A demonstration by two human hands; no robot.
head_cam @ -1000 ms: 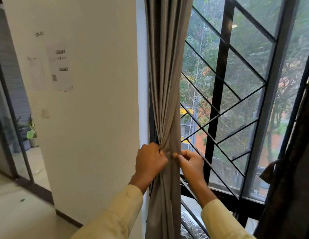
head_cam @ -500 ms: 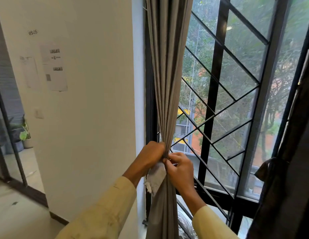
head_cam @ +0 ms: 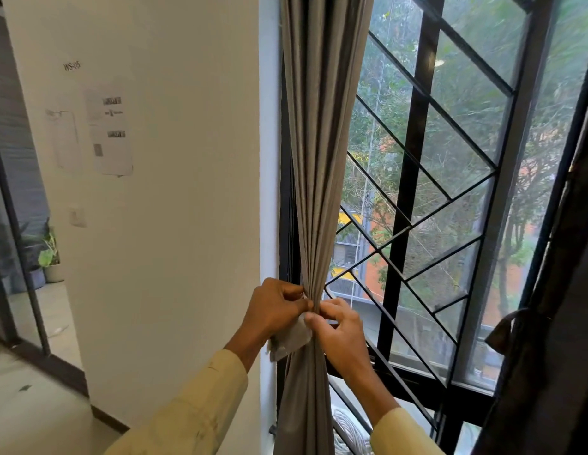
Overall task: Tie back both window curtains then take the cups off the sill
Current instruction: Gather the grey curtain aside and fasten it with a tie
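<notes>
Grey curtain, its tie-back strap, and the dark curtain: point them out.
grey curtain [head_cam: 322, 159], head view, on the gathered folds.
tie-back strap [head_cam: 291, 339], head view, on its loose hanging end.
dark curtain [head_cam: 545, 372], head view, on its bunched fabric.

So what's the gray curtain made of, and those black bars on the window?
The gray curtain looks like thick woven cloth with a dull finish: it hangs in soft folds and bunches where the left hand and right hand pinch it. The black bars look like painted metal, straight, thin and stiff with a slight shine, though paint hides what is underneath.
</notes>
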